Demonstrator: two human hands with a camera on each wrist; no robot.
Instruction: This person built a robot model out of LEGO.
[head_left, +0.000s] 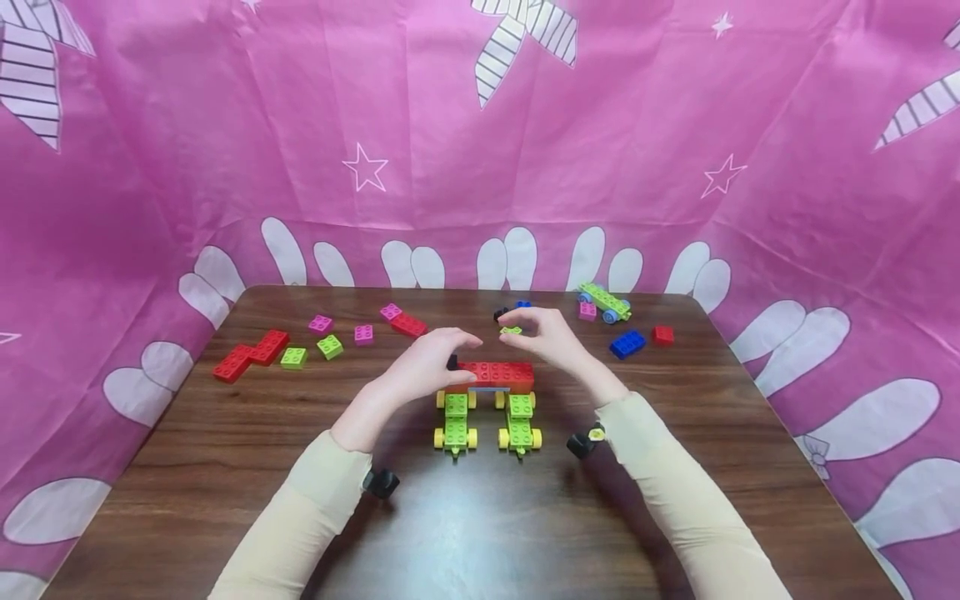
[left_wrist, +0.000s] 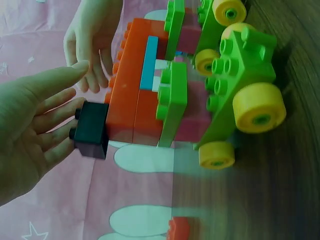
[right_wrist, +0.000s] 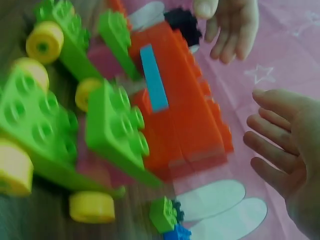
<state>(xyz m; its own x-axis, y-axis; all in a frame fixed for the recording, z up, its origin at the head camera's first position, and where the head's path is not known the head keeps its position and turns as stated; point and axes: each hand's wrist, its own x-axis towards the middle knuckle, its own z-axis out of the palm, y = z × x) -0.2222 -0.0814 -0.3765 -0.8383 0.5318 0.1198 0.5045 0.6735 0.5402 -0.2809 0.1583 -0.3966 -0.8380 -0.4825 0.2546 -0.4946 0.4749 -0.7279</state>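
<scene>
A brick vehicle stands mid-table: a long red block (head_left: 497,375) lies across two green chassis (head_left: 455,427) with yellow wheels. A black brick (head_left: 452,362) is stuck on the block's left end. My left hand (head_left: 438,354) hovers at that end; in the left wrist view its straight fingers (left_wrist: 50,120) lie just beside the black brick (left_wrist: 91,130), holding nothing. My right hand (head_left: 536,329) hangs over the block's right end with relaxed fingers. In the right wrist view its palm (right_wrist: 287,160) stands apart from the red block (right_wrist: 185,115). A small green brick (head_left: 512,331) lies just behind it.
Loose bricks are scattered along the far half of the table: red ones (head_left: 251,354) at the left, green (head_left: 294,357) and pink (head_left: 363,334) pieces, a blue brick (head_left: 627,342), a red brick (head_left: 662,334) and a green chassis with blue wheels (head_left: 604,302). Pink cloth surrounds the table.
</scene>
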